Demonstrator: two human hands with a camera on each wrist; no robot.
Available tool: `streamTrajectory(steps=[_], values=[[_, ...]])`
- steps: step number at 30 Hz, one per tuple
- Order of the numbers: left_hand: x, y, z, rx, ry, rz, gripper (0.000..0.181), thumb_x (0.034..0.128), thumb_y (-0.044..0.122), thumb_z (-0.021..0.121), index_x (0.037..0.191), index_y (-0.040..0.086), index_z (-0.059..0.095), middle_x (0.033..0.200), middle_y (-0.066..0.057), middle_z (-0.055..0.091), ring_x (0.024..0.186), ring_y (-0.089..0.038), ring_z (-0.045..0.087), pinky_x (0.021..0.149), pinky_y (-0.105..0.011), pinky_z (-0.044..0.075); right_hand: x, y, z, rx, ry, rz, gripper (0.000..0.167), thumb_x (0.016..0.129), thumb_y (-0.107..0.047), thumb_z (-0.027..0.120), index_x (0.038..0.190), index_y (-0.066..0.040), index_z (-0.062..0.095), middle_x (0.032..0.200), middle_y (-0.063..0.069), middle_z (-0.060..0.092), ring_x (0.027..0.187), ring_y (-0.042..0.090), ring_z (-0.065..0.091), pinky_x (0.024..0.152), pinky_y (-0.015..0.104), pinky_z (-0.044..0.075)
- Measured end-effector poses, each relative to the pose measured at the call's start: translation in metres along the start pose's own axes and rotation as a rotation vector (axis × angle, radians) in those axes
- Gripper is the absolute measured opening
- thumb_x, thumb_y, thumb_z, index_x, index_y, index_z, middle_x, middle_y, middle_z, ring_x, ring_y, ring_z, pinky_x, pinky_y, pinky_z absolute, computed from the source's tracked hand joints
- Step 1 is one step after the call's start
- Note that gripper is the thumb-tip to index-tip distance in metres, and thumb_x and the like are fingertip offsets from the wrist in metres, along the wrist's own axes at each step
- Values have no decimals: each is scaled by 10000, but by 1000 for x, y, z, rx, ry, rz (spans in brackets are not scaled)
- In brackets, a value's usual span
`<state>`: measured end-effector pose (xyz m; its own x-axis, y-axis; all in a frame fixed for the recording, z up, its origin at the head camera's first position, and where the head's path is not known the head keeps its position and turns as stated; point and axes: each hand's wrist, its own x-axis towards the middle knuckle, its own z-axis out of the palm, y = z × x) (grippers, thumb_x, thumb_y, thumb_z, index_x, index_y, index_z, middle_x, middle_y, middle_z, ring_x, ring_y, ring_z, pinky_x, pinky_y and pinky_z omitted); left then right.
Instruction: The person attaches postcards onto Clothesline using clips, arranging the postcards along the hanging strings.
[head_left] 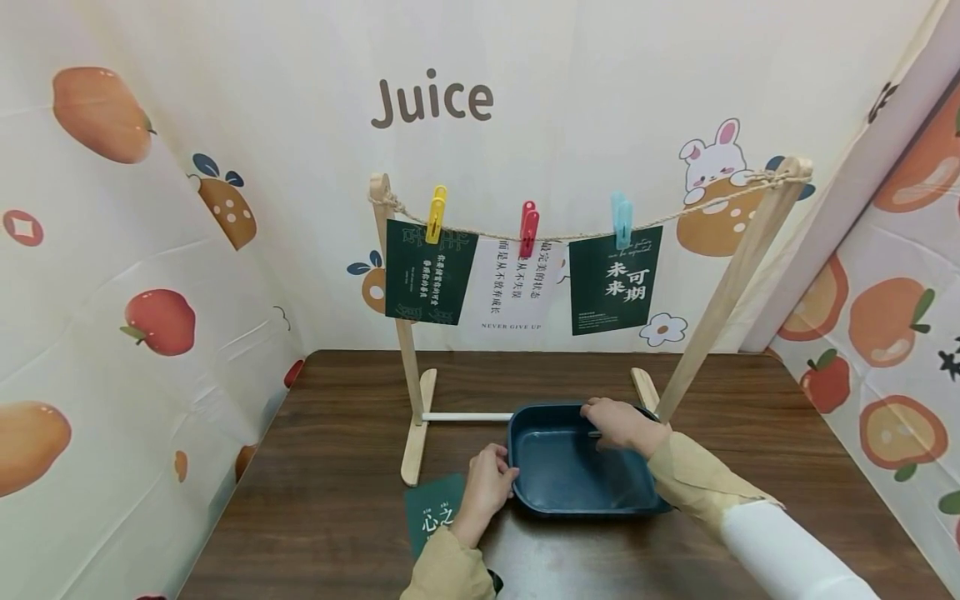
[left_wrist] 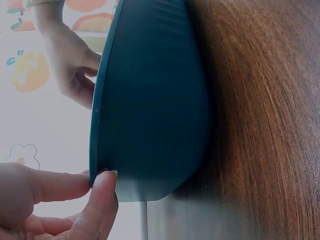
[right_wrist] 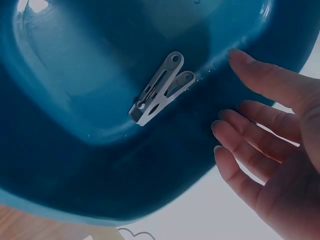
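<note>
A dark blue plastic basin [head_left: 585, 479] stands on the table in the head view. My left hand [head_left: 489, 485] pinches its left rim between thumb and fingers, as the left wrist view also shows on the basin wall [left_wrist: 150, 100]. Over the basin's far right part hovers my right hand [head_left: 621, 423]. In the right wrist view that hand [right_wrist: 275, 135] has its fingers spread and holds nothing. Beside its fingertips a greyish-white clothespin [right_wrist: 160, 90] lies inside the basin, apart from them. A green card [head_left: 433, 504] with white characters lies left of the basin, partly behind my left forearm.
Behind the basin stands a wooden rack [head_left: 723, 308] with a rope [head_left: 690, 214]. Yellow [head_left: 436, 215], red [head_left: 528, 229] and light blue [head_left: 622, 221] clothespins hold two green cards and one white card [head_left: 510, 287] there. Fruit-print curtains [head_left: 225, 83] enclose the brown table [head_left: 315, 500].
</note>
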<state>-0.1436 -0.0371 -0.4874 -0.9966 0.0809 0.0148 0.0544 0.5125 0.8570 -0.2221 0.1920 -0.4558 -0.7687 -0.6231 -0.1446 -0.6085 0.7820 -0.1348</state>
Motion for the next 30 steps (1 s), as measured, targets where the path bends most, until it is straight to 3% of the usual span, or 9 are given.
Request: streamTrajectory(steps=[15,23,30], values=[[1,1,1,-10,4,-22,229,764,-67,625,962,-117,520,580,-21,478,400,-118,513,410,-207,424,9,-7,22,-191,-60,61,324,649,-24,766,917,28,592,862,148,550,777,287,550,636,372,475],[1,0,2,-7,4,-17,227,766,-68,623,960,-119,518,574,-18,481,400,-115,512,411,-208,422,8,0,35,-231,-54,50,173,698,-27,726,807,-30,592,783,102,531,726,255,542,617,363,477],[-1,0,2,9,5,-9,234,765,-66,625,965,-121,518,573,-13,481,397,-116,509,422,-212,420,7,0,38,-224,-36,39,167,692,-6,722,780,-30,583,758,103,517,702,251,533,606,368,476]])
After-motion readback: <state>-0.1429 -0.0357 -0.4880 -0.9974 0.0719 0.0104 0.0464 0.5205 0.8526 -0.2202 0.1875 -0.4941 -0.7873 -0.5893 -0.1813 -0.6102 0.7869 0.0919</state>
